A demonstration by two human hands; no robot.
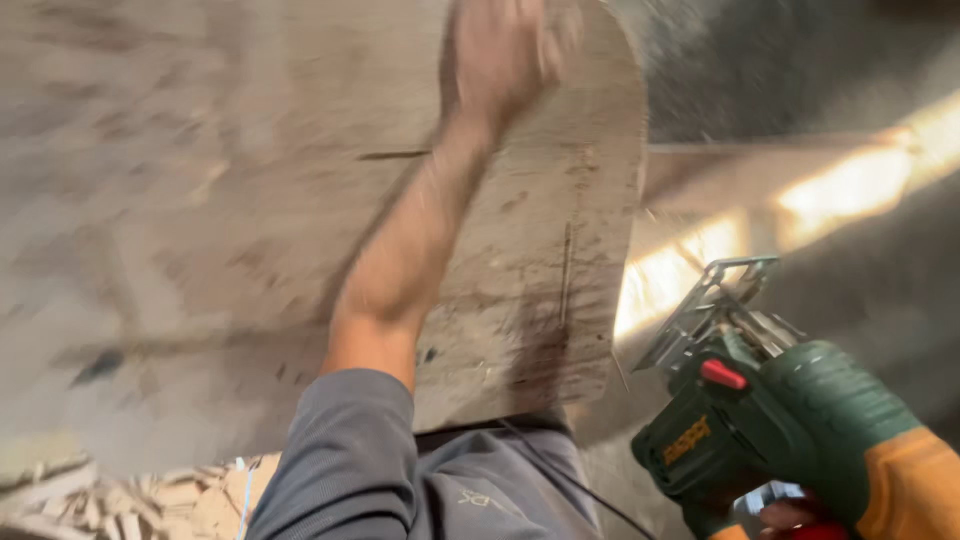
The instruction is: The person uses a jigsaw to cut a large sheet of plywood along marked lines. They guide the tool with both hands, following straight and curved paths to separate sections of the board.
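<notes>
Fingers of your left hand look spread flat on the wooden board, though blur hides detail. Right hand grips the green jigsaw, just off the board's curved edge. Saw's heavy, rigid; hold the handle.

This is a woodworking shop: a large cut wooden board with a rounded far corner fills the scene, wood scraps lie piled near left, and a green jigsaw sits near right.
</notes>
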